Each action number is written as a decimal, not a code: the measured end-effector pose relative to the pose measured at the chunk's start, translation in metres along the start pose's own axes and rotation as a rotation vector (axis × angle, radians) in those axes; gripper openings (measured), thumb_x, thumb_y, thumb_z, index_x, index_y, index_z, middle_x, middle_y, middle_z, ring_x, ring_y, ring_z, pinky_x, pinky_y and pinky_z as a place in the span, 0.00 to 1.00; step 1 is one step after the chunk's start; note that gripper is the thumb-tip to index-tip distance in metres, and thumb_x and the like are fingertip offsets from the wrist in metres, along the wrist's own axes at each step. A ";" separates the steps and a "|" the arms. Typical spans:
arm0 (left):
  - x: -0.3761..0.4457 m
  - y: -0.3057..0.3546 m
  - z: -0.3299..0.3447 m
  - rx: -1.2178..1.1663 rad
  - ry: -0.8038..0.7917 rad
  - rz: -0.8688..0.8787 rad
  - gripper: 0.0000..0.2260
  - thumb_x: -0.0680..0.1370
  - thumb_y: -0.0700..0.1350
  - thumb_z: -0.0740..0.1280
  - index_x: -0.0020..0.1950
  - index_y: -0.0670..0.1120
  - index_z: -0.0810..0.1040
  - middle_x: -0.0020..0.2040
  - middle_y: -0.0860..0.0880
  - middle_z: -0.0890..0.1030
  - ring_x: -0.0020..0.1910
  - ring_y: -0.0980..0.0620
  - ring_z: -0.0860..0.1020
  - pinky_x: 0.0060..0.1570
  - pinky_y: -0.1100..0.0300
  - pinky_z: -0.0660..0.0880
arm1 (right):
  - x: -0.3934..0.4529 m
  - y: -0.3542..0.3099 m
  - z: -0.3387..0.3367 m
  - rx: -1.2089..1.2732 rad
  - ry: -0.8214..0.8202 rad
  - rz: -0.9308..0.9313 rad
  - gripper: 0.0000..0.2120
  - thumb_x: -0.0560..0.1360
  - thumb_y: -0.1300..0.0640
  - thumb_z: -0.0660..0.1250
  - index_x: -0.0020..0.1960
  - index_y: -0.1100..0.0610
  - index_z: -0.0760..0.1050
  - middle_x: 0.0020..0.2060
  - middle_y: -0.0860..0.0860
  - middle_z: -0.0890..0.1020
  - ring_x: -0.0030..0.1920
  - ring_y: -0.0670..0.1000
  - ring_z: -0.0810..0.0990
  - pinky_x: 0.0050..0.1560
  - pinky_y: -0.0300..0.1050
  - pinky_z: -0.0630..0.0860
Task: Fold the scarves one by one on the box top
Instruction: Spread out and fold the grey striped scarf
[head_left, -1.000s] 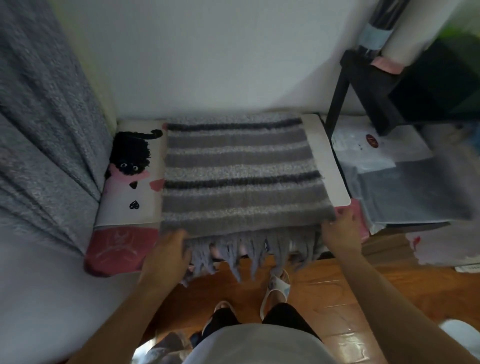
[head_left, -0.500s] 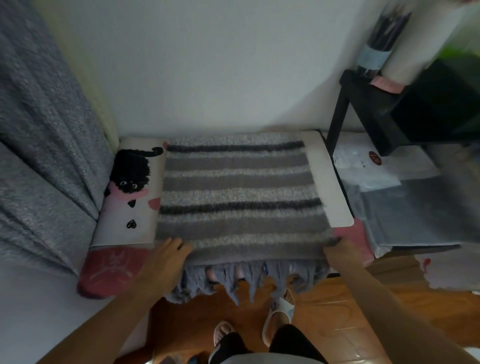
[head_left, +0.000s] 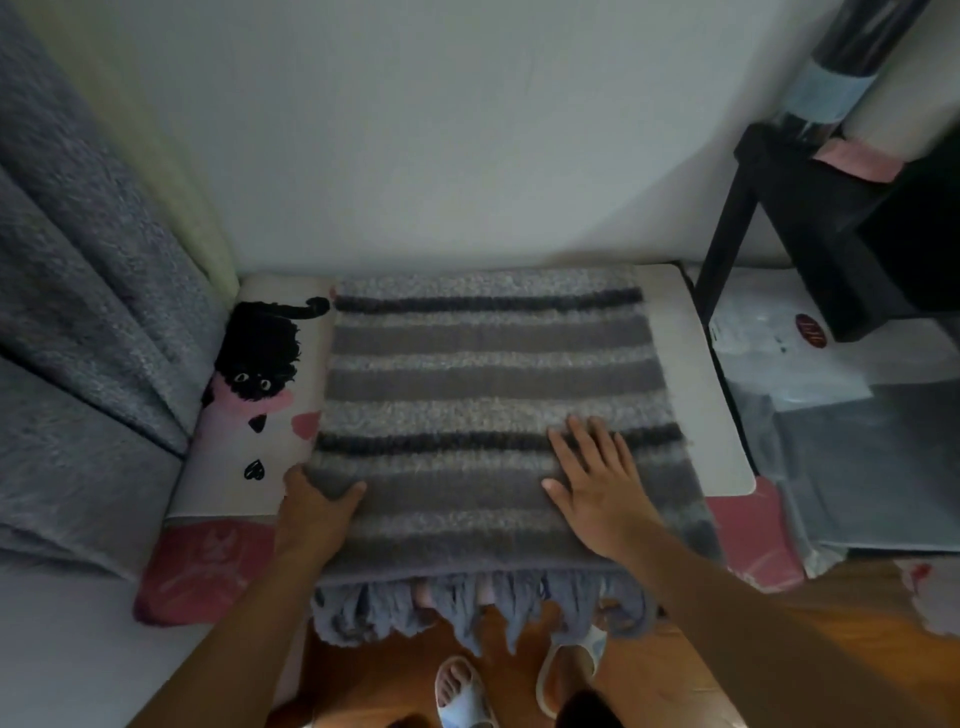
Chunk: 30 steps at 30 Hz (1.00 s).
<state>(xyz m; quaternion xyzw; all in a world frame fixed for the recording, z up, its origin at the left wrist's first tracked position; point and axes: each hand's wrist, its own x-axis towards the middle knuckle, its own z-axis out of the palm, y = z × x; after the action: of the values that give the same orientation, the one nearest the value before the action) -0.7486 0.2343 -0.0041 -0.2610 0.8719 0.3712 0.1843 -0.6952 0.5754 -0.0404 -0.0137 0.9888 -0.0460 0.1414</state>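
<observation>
Your right hand (head_left: 597, 488) has moved up from the near right corner and now lies flat, fingers spread, on the striped scarf (head_left: 488, 395). Your left hand (head_left: 317, 506) pinches the scarf's left edge. The scarf covers the box top (head_left: 711, 395), fringe hanging over the near side. Farther left, a cat print (head_left: 260, 353).

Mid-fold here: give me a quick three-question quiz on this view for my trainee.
1. True or false: the right hand lies flat, fingers spread, on the striped scarf.
2. What does the left hand grip? A) the scarf's left edge B) the fringe C) the box top
3. Fill in: the scarf's fringe hangs over the box's ____ edge.

Key: 1 true; 2 A; 3 near.
</observation>
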 end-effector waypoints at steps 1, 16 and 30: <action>0.001 0.001 -0.003 -0.092 -0.072 -0.035 0.34 0.74 0.50 0.77 0.74 0.40 0.67 0.69 0.39 0.74 0.64 0.37 0.75 0.64 0.45 0.73 | 0.001 0.007 0.001 -0.016 -0.009 -0.018 0.38 0.74 0.31 0.24 0.81 0.47 0.34 0.80 0.51 0.36 0.79 0.57 0.33 0.79 0.57 0.37; -0.067 -0.079 -0.034 -0.860 -0.515 -0.498 0.25 0.72 0.40 0.74 0.68 0.41 0.76 0.62 0.33 0.80 0.61 0.31 0.79 0.64 0.31 0.72 | -0.021 -0.046 0.002 -0.070 -0.098 -0.282 0.31 0.83 0.36 0.42 0.81 0.47 0.38 0.81 0.53 0.39 0.80 0.59 0.38 0.78 0.59 0.41; -0.033 0.023 -0.072 -0.358 -0.786 -0.226 0.28 0.77 0.65 0.63 0.63 0.44 0.82 0.62 0.42 0.81 0.63 0.39 0.79 0.59 0.37 0.77 | -0.053 -0.205 -0.037 1.018 -0.221 0.229 0.35 0.71 0.41 0.70 0.74 0.41 0.59 0.65 0.46 0.77 0.63 0.51 0.78 0.62 0.53 0.76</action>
<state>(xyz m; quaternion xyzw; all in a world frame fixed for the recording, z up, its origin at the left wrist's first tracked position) -0.7452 0.2049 0.0723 -0.2214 0.6238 0.5647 0.4929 -0.6514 0.3769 0.0292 0.1598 0.8156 -0.5027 0.2376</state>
